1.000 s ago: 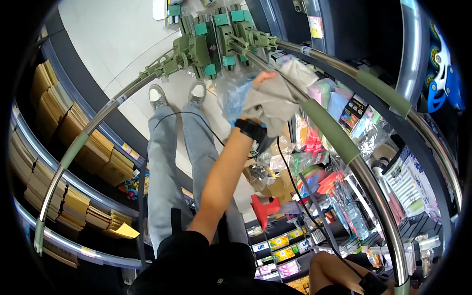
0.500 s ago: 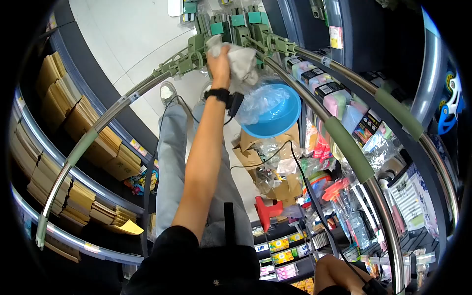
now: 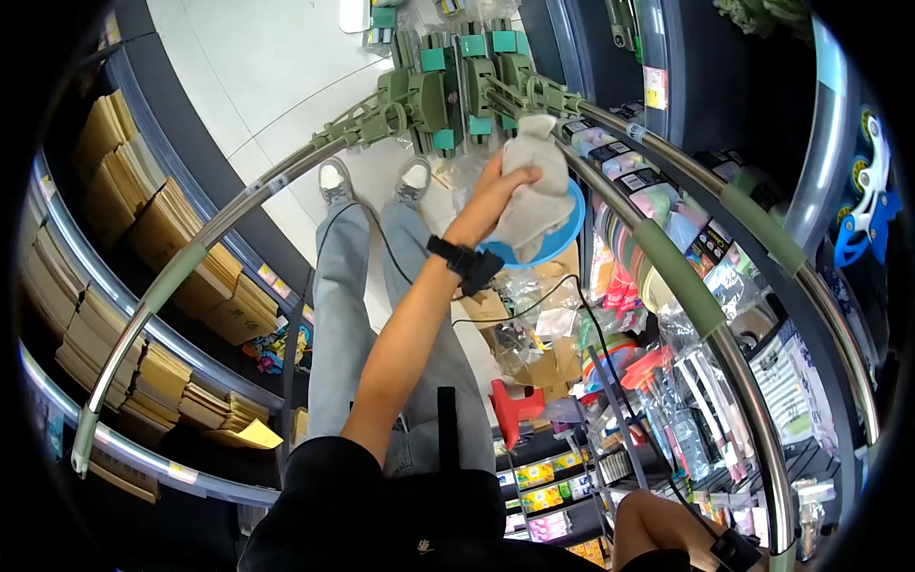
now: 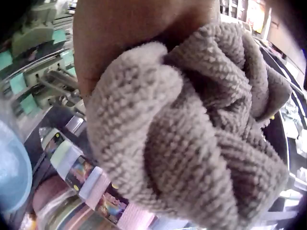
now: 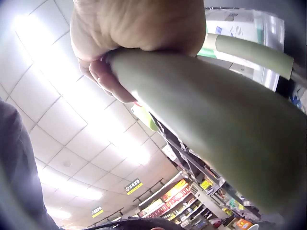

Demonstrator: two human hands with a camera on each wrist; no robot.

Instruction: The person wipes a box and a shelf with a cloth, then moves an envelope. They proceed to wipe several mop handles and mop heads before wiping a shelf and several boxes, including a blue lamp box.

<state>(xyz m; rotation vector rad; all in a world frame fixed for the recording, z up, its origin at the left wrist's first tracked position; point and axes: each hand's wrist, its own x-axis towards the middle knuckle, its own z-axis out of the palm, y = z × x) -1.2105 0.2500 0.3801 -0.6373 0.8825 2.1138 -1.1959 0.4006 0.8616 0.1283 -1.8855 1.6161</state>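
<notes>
My left hand [image 3: 498, 195] pinches a crumpled grey-beige cloth [image 3: 536, 186], thumb across its face, above a blue basin [image 3: 574, 224] that it partly covers. Close up in the left wrist view, the cloth [image 4: 177, 139] has a ribbed, nubby weave and bunches below the hand [image 4: 139, 28]; part of the basin [image 4: 12, 167] shows at the left edge. Over in the right wrist view, my right hand [image 5: 139, 24] curls round a thick green padded tube [image 5: 206, 115]. Only its forearm and wrist band show at the head view's bottom right.
Metal rails with green sleeves [image 3: 679, 276] run down both sides from green hinged joints [image 3: 429, 100]. Stacked brown paper goods [image 3: 229, 305] fill the left shelves. Packaged sponges [image 3: 634, 176], a red object [image 3: 517, 410] and a black cable [image 3: 600, 334] lie right.
After swinging left toward the green joints, my left hand has come back right with the cloth, over the basin. The basin, mostly hidden a second ago, was widely exposed and is now partly covered.
</notes>
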